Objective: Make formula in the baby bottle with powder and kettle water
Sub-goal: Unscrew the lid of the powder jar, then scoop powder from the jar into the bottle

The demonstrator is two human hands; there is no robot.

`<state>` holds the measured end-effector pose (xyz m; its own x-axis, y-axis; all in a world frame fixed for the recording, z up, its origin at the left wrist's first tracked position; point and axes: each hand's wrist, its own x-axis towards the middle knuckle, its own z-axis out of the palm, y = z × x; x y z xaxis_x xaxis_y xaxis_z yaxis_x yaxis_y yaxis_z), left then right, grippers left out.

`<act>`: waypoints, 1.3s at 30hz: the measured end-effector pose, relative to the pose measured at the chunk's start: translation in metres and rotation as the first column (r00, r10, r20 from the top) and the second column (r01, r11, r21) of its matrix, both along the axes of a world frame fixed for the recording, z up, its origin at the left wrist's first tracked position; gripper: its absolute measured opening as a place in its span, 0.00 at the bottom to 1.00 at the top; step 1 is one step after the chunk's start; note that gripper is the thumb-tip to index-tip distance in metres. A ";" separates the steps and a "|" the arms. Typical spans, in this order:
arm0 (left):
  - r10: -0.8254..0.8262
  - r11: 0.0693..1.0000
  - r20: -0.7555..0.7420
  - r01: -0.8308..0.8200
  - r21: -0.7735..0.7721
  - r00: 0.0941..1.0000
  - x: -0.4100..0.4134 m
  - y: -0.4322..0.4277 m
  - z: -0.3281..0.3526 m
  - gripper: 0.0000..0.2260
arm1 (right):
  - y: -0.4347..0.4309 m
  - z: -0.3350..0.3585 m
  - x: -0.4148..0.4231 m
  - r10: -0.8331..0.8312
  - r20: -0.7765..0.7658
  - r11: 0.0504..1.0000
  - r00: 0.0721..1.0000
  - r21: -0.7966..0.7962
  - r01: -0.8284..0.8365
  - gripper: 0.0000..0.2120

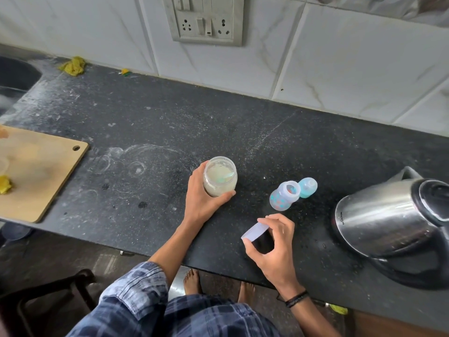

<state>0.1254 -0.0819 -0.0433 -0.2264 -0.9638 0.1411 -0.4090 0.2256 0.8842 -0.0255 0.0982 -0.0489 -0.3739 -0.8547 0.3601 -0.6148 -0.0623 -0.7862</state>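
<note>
Baby bottle point(283, 197) stands uncapped on the black counter point(170, 122), its teal nipple cap point(308, 187) just beside it, kettle point(388, 215) to the right. Left hand point(202, 198) wraps the open powder jar point(220, 176); a scoop shows inside. Right hand point(273, 244) pinches the jar's white lid point(255, 231), tilted above the counter.

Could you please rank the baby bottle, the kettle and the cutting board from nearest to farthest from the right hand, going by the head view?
1. Baby bottle, just beyond the right hand.
2. Kettle, off to its right.
3. Cutting board, far left.
</note>
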 end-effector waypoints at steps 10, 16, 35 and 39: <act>0.002 1.000 0.001 -0.002 0.028 1.000 0.001 0.000 -0.002 0.42 | 0.002 -0.014 0.005 0.005 -0.093 0.996 0.996 0.084 0.002 0.15; 0.003 0.999 -0.005 -0.003 0.034 1.000 0.001 0.000 -0.002 0.41 | 0.001 -0.014 0.006 0.037 -0.122 0.983 0.992 0.184 -0.014 0.14; 0.000 0.999 -0.021 0.000 0.036 1.000 0.001 0.000 -0.002 0.42 | -0.032 0.020 -0.003 0.077 -0.211 0.985 0.974 0.166 -0.042 0.05; -0.008 1.000 -0.025 0.008 0.018 1.000 0.001 0.002 -0.001 0.40 | -0.082 0.068 0.003 0.075 -0.151 0.996 0.986 0.051 -0.068 0.07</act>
<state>0.1268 -0.0802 -0.0441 -0.2306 -0.9644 0.1295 -0.3854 0.2127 0.8979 -0.0222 0.0161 0.0188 -0.2553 -0.8940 0.3682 -0.7230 -0.0763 -0.6866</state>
